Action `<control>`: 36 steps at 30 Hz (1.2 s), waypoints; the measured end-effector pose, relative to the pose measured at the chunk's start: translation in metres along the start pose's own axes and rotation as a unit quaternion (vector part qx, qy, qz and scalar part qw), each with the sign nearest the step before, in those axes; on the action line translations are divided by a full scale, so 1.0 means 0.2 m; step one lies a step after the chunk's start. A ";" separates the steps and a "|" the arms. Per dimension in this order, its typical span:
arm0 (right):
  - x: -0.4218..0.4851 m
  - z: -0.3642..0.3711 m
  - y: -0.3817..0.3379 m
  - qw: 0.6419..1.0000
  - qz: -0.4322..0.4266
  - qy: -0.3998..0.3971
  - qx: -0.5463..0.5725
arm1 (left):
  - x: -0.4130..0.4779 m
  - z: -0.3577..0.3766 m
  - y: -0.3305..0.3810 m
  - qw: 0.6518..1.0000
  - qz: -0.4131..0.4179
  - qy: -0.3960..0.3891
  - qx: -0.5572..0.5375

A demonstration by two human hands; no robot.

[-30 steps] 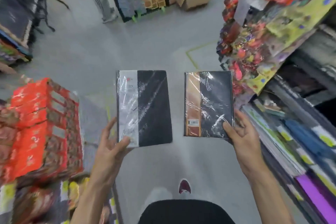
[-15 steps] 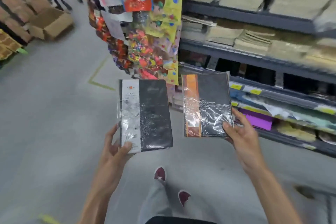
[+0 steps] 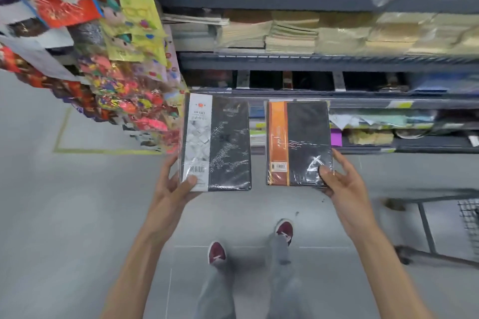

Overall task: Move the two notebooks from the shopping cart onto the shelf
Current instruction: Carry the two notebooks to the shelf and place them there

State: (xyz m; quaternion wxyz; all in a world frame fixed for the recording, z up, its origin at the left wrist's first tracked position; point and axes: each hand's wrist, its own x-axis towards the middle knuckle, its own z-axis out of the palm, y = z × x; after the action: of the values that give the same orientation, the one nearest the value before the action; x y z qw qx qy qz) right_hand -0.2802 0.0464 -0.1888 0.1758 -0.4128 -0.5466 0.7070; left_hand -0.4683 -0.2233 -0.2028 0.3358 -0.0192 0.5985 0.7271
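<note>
Before the shelf (image 3: 311, 61), left hand (image 3: 171, 186) fingers pinch the white-band notebook (image 3: 216, 142); right hand (image 3: 342, 184) fingers pinch the orange-band notebook (image 3: 299, 142).

The left hand (image 3: 174, 186) grips a white-banded black notebook (image 3: 216, 143) by its lower corner; the right hand (image 3: 342, 181) grips an orange-banded black notebook (image 3: 299, 143). Both are held upright before the shelf (image 3: 311, 63), with the shopping cart (image 3: 440, 228) at right.

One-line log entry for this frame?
phase: facing shelf | left hand: holds white-band notebook | right hand: holds orange-band notebook | placed: none
</note>
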 end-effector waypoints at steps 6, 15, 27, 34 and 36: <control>0.30 -0.19 0.01 1.000 -0.006 0.010 -0.008 | 0.25 0.25 -0.13 1.000 -0.011 0.004 0.004; 0.72 -0.31 0.28 0.998 -0.031 0.056 -0.018 | 0.70 0.36 -0.42 1.000 0.010 -0.013 -0.010; 1.30 -0.41 0.64 0.992 -0.110 0.057 0.030 | 1.19 0.39 -0.76 0.990 0.115 -0.072 -0.038; 1.58 -0.47 0.76 0.980 -0.190 0.012 0.065 | 1.47 0.44 -0.94 0.975 0.193 -0.076 -0.076; 1.65 -0.48 0.79 0.977 -0.205 -0.005 0.066 | 1.53 0.45 -0.98 0.972 0.211 -0.074 -0.076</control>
State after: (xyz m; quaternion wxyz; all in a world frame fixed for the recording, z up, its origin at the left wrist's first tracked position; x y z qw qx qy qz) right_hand -0.3708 0.2838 -0.4682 0.3413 -0.2762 -0.5721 0.6927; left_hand -0.5713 0.0106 -0.4761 0.2162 0.1358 0.5052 0.8244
